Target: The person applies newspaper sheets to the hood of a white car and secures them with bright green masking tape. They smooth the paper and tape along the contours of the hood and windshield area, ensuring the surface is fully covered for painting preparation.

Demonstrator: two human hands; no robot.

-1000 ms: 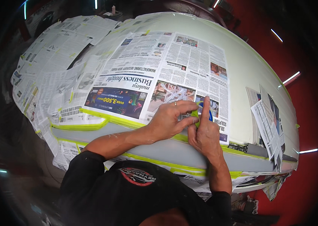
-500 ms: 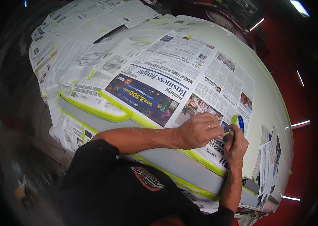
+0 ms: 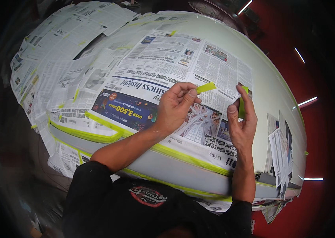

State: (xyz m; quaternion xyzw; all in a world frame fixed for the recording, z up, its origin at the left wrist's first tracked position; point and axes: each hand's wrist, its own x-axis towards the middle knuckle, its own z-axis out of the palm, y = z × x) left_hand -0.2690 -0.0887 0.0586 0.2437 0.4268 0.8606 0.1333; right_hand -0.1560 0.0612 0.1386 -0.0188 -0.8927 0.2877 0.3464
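My left hand [image 3: 175, 107] is closed, pinching a short strip of yellow-green masking tape [image 3: 206, 87] between thumb and fingertips; the strip sticks out to the right. A little to the right, my right hand [image 3: 243, 127] grips the masking tape roll [image 3: 244, 102] between thumb and fingers, with its bright edge showing. Strip and roll are apart. Both hands hover over a newspaper sheet [image 3: 167, 59] spread on a pale vehicle body. Along the sheet's near edge runs a band of the same tape [image 3: 191, 158], above a grey panel strip [image 3: 175, 170].
More newspaper [image 3: 68, 35] covers the far left of the vehicle. Bare pale bodywork [image 3: 268, 91] curves away on the right. Loose folded papers [image 3: 280, 154] lie near the right end. Beyond is a red floor [image 3: 290, 71] with light streaks, and a dark vehicle [image 3: 219, 12] stands behind.
My hands were close together at the roll; now they are apart and farther from my body. A separate strip of tape now shows in my left hand. The view has shifted slightly.
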